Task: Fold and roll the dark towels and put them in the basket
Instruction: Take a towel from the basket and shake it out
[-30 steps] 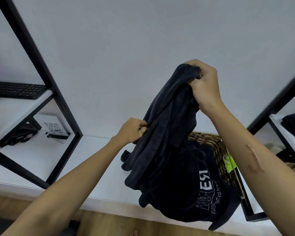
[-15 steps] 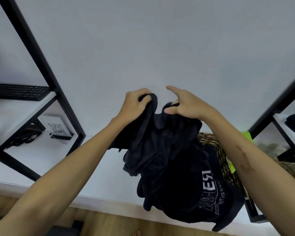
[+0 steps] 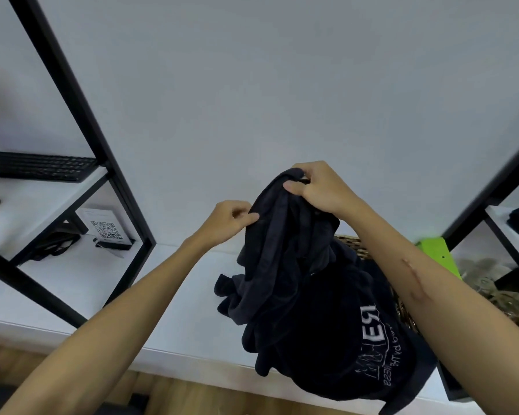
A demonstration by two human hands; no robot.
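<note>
**Dark towel lifted above the basket heap**

A black metal shelf frame [image 3: 81, 115] stands at the left, with a black keyboard [image 3: 39, 166] on its upper white board and a QR code card [image 3: 107, 232] leaning on the board below. At the right, a bright green object [image 3: 438, 254] sits behind the right forearm, which crosses in front of the woven basket [image 3: 354, 245] and hides most of its rim. A heap of dark cloth with white lettering [image 3: 372, 348] fills the basket and spills over its front edge onto the white table [image 3: 168, 319].

The dark towel [image 3: 270, 259] hangs bunched and creased (its lower folds merge with the heap, so the end cannot be told apart). The right hand [image 3: 321, 190] pinches its top between thumb and curled fingers, holding it up before the white wall. The left hand [image 3: 231, 220] grips the towel's left edge lower down, fingers curled.
</note>
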